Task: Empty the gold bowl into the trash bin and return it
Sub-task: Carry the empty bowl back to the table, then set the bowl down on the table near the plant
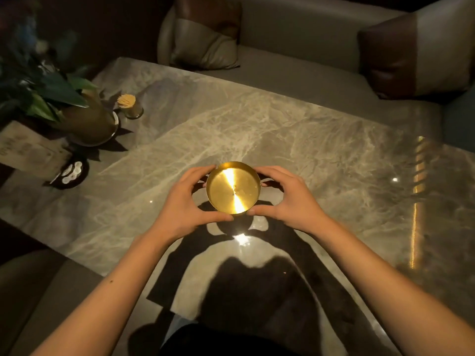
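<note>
A shallow round gold bowl [233, 188] is held over the middle of a marble table [321, 150]; its shadow falls on the table just below it. Its shiny inside faces up and shows nothing but a bright streak of reflected light. My left hand [183, 201] grips its left rim, fingers at the far edge and thumb along the near edge. My right hand [288, 196] grips the right rim the same way. No trash bin is in view.
At the table's left end stand a potted plant [77, 116], a jar of toothpicks [129, 106], a menu card [28, 147] and a small dark dish [72, 172]. A beige sofa with cushions [205, 42] lies beyond the table, and seating lies at the lower left.
</note>
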